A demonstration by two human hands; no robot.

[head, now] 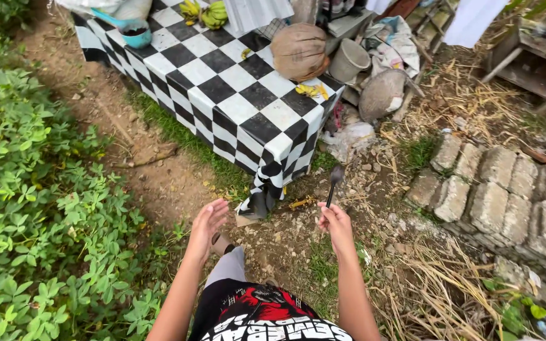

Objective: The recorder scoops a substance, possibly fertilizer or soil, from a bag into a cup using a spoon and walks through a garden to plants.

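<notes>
My right hand [335, 223] grips a dark spoon [334, 179] by its handle, bowl pointing up, just in front of the table's near corner. My left hand [206, 226] is empty, palm turned inward with fingers spread, held level with the right. Both are stretched out over bare, stony ground. Ahead stands a table covered with a black-and-white chequered cloth [235, 107]. On it lie a brown coconut husk [299, 50], a bunch of green-yellow bananas [206, 12], a yellow peel [312, 90] and a teal bowl [136, 35].
Green leafy plants [26, 208] fill the left side beside a dirt path [127, 132]. A row of grey stone blocks [500, 189] lies at the right. A grey bucket [349, 60], a round stone [382, 93] and dry straw [437, 284] clutter the area beyond.
</notes>
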